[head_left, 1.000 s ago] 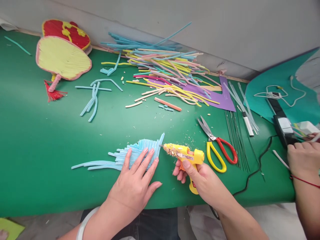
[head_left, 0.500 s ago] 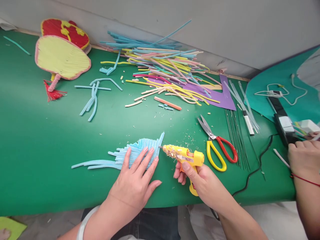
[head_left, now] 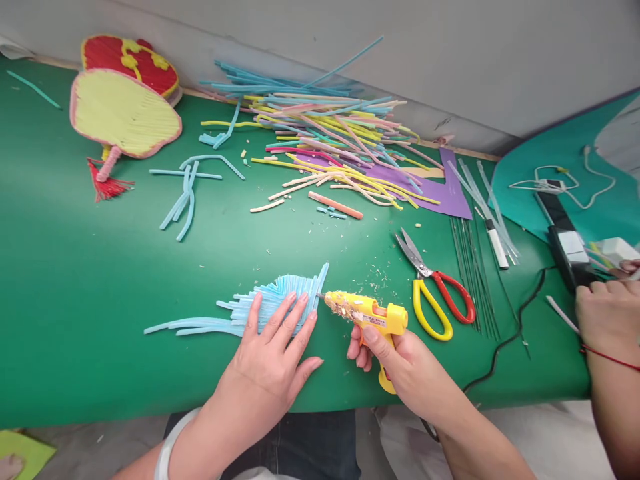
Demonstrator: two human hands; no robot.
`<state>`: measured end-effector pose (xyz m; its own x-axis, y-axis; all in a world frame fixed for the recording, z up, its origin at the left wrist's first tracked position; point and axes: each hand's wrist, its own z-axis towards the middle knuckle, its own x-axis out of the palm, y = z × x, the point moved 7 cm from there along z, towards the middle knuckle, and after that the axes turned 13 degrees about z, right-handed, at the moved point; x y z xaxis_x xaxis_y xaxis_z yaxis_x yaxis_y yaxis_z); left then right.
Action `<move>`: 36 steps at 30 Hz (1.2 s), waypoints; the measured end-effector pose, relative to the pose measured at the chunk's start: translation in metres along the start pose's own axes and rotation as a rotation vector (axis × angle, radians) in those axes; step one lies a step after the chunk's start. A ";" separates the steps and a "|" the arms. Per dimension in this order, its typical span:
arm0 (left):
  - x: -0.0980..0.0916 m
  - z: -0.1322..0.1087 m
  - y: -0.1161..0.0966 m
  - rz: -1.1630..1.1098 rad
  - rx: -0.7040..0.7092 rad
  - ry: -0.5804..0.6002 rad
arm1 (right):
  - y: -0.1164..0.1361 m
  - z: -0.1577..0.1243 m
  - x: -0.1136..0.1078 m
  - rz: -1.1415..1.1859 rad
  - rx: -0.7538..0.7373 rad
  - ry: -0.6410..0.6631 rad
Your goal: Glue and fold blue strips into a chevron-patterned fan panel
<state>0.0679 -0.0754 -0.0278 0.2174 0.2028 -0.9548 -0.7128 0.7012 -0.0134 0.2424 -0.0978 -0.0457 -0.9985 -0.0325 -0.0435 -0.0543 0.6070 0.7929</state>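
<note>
glue gun (head_left: 367,312) edged down blue strips (head_left: 281,291), right hand (head_left: 397,355) gripping; left hand (head_left: 266,361) spread atop

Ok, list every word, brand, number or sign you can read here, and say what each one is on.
No text can be read.
Label on the yellow glue gun in the right hand: dark print, too small and blurred to read.
Mark low on the wall: a small dark scribble; I cannot tell whether it is writing.
</note>
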 end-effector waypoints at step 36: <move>0.000 -0.001 0.000 -0.022 -0.004 0.002 | 0.005 0.000 -0.002 -0.061 -0.045 -0.027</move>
<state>0.0671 -0.0755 -0.0278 0.2319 0.1863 -0.9548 -0.7106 0.7027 -0.0355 0.2440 -0.0950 -0.0415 -0.9930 -0.0460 -0.1085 -0.1153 0.5683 0.8147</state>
